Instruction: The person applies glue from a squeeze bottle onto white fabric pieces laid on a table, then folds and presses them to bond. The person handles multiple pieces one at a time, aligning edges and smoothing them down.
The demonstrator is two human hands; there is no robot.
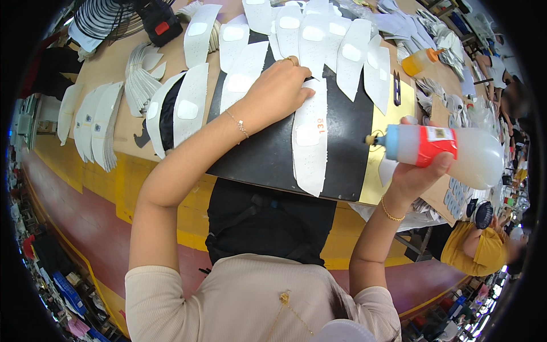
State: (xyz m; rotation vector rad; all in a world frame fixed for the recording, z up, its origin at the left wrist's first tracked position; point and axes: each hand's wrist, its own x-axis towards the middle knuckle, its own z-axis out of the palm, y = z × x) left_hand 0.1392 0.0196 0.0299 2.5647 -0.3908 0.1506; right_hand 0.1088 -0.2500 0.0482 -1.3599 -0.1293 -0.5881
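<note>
My left hand (281, 90) reaches over the black board (250, 151). Its fingers are curled, and the thumb and fingertips close at the upper end of a white perforated panel (310, 149). That panel lies lengthwise toward me, with orange marks and a smooth white patch on it. In my right hand (415, 178) is a translucent squeeze bottle (476, 157) with a red band and a light blue cap, tilted on its side. The bottle's yellowish nozzle points left, above a yellow sheet (379, 137) and apart from the panel.
Several white patched panels (313, 37) fan out along the board's far side. Stacks of panels (105, 125) stand at the left, near a black tool (162, 25). An orange bottle (419, 61) and a dark pen-like tool (396, 88) lie right. A person in yellow (476, 251) is at far right.
</note>
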